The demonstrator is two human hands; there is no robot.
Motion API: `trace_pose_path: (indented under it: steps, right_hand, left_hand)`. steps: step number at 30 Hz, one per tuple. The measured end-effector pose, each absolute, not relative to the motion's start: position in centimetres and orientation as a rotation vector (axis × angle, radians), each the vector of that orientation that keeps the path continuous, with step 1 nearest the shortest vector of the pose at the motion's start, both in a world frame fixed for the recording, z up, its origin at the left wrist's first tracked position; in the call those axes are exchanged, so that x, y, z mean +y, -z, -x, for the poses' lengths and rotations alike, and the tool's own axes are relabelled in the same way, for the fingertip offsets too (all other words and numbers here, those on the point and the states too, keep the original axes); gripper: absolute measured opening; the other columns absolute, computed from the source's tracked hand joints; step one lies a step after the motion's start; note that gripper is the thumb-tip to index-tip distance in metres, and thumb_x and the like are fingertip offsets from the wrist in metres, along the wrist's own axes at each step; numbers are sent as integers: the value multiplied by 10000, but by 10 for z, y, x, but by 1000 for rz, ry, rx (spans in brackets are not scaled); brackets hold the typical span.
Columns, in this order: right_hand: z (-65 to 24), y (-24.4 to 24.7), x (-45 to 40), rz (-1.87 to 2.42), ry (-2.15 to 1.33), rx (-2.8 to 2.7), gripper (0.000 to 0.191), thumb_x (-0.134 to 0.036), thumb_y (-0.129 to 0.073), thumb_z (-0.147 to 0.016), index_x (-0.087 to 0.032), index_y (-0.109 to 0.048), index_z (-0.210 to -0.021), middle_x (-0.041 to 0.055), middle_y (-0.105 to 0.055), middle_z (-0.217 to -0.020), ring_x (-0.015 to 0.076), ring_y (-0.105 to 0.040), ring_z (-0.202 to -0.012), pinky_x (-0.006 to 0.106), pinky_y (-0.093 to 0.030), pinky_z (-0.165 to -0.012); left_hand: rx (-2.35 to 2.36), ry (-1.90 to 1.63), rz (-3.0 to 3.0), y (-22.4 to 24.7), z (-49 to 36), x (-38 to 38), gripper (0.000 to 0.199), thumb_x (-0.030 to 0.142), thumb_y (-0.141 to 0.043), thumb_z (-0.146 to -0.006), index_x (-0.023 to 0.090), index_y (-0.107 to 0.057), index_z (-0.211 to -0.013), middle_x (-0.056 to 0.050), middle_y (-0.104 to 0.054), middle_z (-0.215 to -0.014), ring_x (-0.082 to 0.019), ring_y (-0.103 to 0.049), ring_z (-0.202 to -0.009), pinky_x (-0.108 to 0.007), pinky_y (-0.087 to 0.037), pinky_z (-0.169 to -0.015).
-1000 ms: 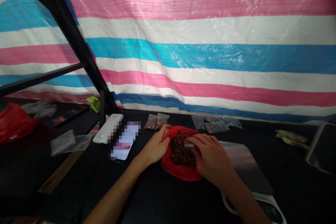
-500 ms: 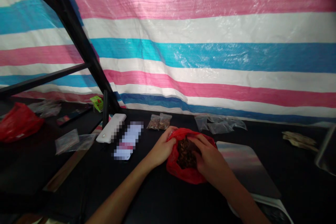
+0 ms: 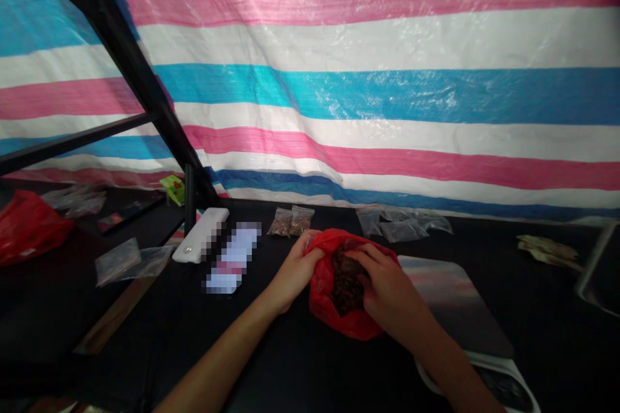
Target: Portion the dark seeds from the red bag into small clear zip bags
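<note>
From where I stand: striped sheet [image 3: 387, 97] hanging behind the far edge of the black table [image 3: 290, 368]; flat scale [image 3: 455, 303] right of the work, its near end partly behind the right forearm; open red bag [image 3: 324, 300] on the table, well in from the far edge, just left of the scale; left hand [image 3: 295, 274] clamped on the bag's left rim, thumb over; right hand [image 3: 390, 287] reaching into its mouth, fingertips partly hidden, can't tell if they're closed on anything; white case [image 3: 196, 242] by the left edge near the far-left corner, phone [image 3: 235, 258] just beside it; flat clear bags [image 3: 402, 231] along the far edge, looking unfilled; two filled bags [image 3: 301, 222] left of those, same edge, apparently done; loose brown pieces [image 3: 343, 290] inside the red one; plenty left there, so I'd call it early on.
</note>
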State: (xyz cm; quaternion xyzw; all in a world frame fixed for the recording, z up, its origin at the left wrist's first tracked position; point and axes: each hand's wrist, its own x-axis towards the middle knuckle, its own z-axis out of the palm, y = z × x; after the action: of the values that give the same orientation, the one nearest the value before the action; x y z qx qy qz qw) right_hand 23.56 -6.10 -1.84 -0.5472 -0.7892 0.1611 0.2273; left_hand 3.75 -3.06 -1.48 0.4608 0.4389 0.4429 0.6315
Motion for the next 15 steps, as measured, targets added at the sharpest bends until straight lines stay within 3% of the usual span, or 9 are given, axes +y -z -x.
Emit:
trace_pose_path:
  steps: [6, 15]
  right_hand:
    - [-233, 16, -64, 1437, -565, -2146, 564, 45, -445, -791, -227, -669, -1232, 87, -658, -1265, 223, -665, -1106, 370, -522, -997]
    - [-243, 15, -59, 1505, -299, -2316, 703, 44, -494, -645, -205, -715, -1264, 107, -670, -1301, 281, -617, -1212, 450, -471, -1076]
  left_hand:
    - [949, -1015, -1020, 19, -41, -33, 286, 239, -631, -860, 193, -627, -1142, -56, -712, -1120, -208, -679, -1029, -351, -516, -967]
    - [1127, -909, -1216, 20, -36, -31, 212, 330, -534, -953, 219, -596, -1123, -34, -694, -1025, -189, -668, -977, -313, -535, -888]
